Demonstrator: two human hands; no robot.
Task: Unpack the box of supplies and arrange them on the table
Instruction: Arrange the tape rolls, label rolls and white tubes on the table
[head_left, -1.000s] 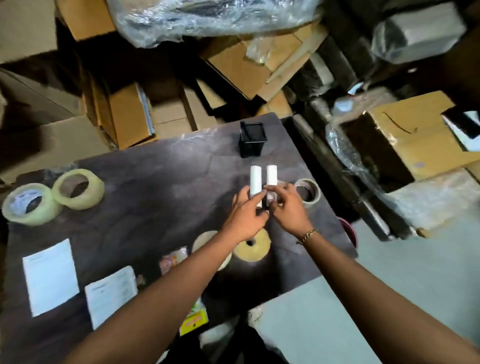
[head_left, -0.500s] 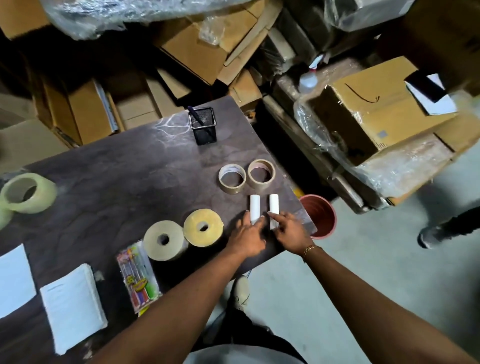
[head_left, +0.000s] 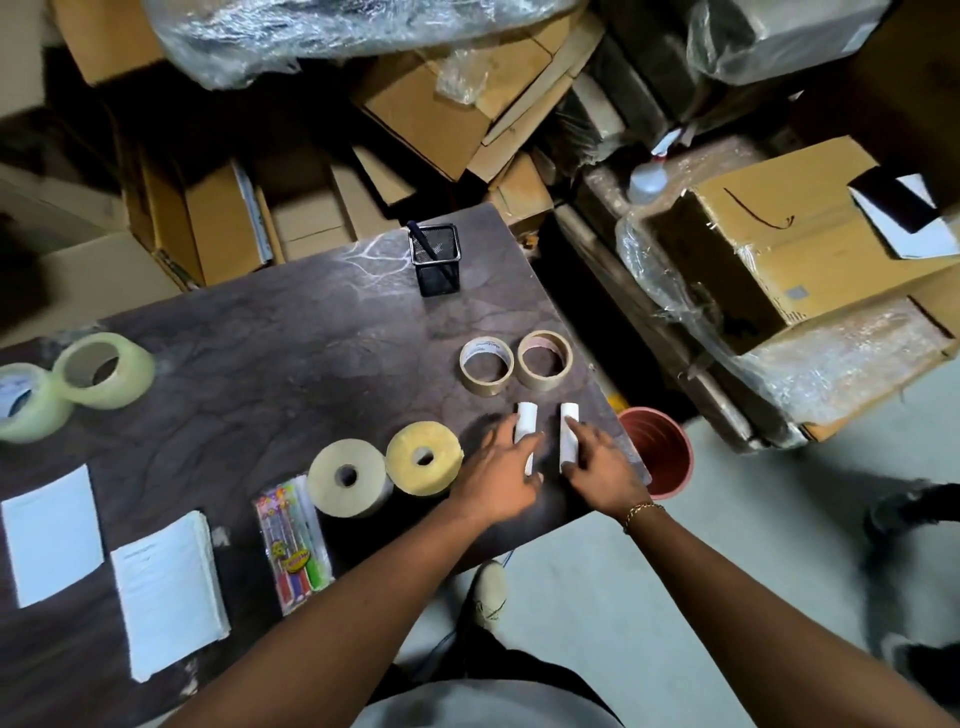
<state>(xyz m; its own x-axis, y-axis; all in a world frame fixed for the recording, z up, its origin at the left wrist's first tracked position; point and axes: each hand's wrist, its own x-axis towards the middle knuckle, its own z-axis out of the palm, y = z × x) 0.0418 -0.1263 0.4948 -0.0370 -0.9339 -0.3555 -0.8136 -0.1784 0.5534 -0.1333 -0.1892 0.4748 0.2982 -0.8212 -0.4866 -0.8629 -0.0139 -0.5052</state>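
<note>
left hand (head_left: 498, 475): palm down, fingers straight and spread, fingertips laid on the near end of the left white roll (head_left: 524, 428); nothing gripped.

right hand (head_left: 605, 467): palm down, fingers straight and apart, forefinger lying along the right white roll (head_left: 570, 426), touching rather than clasping it. gold bracelet (head_left: 643, 512) at the wrist.

white rolls: two, lying flat near the right front corner of the desk (head_left: 260, 353), parallel, with a narrow gap between them.

brown tape rings: two, flat, side by side just beyond the white rolls, the left ring (head_left: 487, 366) and the right ring (head_left: 544, 360); cannot tell whether they touch.

thick rolls: a yellow roll (head_left: 423, 457) just left of the left hand and a paler roll (head_left: 349, 478) touching its left side, both lying flat with the core hole up.

marker pack (head_left: 293, 545): clear sleeve of coloured markers at the front edge, just left of the paler roll.

white pads: a thick pad (head_left: 166, 587) and a thin sheet (head_left: 52, 535), side by side at the front left.

clear tape rolls: the nearer clear roll (head_left: 104, 370) and the edge clear roll (head_left: 26, 402), touching, at the far left.

mesh pen cup (head_left: 436, 260): upright near the far edge, with one dark pen inside.

red bucket (head_left: 657, 452): on the floor just off the desk's right corner.

cardboard boxes (head_left: 779, 249): piled behind and to the right of the desk, some under clear wrap.
</note>
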